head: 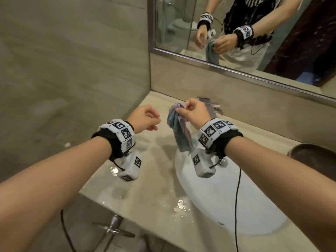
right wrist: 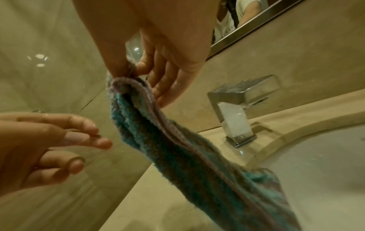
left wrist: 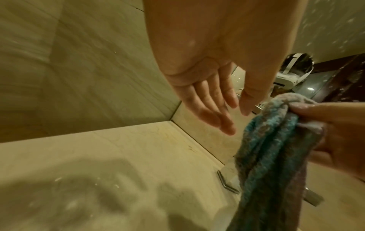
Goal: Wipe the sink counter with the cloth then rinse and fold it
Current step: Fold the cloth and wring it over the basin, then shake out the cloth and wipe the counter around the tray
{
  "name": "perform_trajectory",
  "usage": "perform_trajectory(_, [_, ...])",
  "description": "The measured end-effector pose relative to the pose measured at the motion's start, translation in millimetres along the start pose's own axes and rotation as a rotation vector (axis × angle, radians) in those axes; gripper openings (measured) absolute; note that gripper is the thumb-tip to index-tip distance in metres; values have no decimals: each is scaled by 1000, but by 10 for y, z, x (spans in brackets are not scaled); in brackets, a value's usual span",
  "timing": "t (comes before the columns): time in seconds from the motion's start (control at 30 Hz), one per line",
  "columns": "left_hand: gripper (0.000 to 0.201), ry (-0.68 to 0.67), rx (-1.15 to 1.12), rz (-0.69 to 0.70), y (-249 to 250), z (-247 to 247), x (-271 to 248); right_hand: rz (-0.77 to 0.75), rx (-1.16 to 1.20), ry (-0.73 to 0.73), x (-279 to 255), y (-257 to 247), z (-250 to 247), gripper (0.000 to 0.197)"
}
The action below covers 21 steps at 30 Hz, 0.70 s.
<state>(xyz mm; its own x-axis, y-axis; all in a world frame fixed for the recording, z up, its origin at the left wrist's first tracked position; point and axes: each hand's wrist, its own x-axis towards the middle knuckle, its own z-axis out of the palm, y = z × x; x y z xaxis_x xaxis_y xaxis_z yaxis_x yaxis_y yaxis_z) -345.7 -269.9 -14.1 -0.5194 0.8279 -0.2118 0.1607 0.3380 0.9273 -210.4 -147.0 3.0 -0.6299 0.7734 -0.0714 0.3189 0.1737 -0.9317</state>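
Note:
My right hand [head: 179, 110] pinches the top of a teal and mauve cloth [head: 179, 131] between thumb and forefinger, and the cloth hangs down bunched over the left rim of the white sink [head: 236, 206]. The right wrist view shows the pinch [right wrist: 130, 70] and the cloth [right wrist: 177, 148] trailing towards the basin. My left hand [head: 154, 122] hovers just left of the cloth, holding nothing. Its fingers [left wrist: 217, 109] are relaxed and a short gap from the cloth [left wrist: 272, 156]. Beneath both hands the beige stone counter [head: 145, 179] is wet.
A square chrome faucet [right wrist: 237, 109] stands at the back of the sink, behind my right hand. A tiled wall [head: 72, 70] closes off the counter's left end, with a mirror [head: 236, 33] above the back ledge. Water puddles [head: 180, 206] lie near the front edge. A dark round object [head: 312, 153] is at right.

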Motion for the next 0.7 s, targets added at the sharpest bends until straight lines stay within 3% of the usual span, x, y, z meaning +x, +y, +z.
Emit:
perform_trajectory(0.2, [35, -132, -80, 48, 11, -207, -40, -30, -13, -66, 81, -252, 506, 33])
perform_trajectory(0.27, [35, -93, -80, 40, 20, -264, -6, -30, -17, -79, 128, -299, 590, 32])
perform_trajectory(0.4, [14, 43, 6, 83, -38, -467, 153, -60, -83, -53, 245, -402, 624, 31])
perform_trajectory(0.53, [24, 206, 106, 105, -39, -656, 311, -153, -357, 41, 361, -538, 544, 7])
perform_trajectory(0.7, [30, 328, 153, 175, 124, -872, 358, -233, -315, 256, 485, -664, 262, 17])
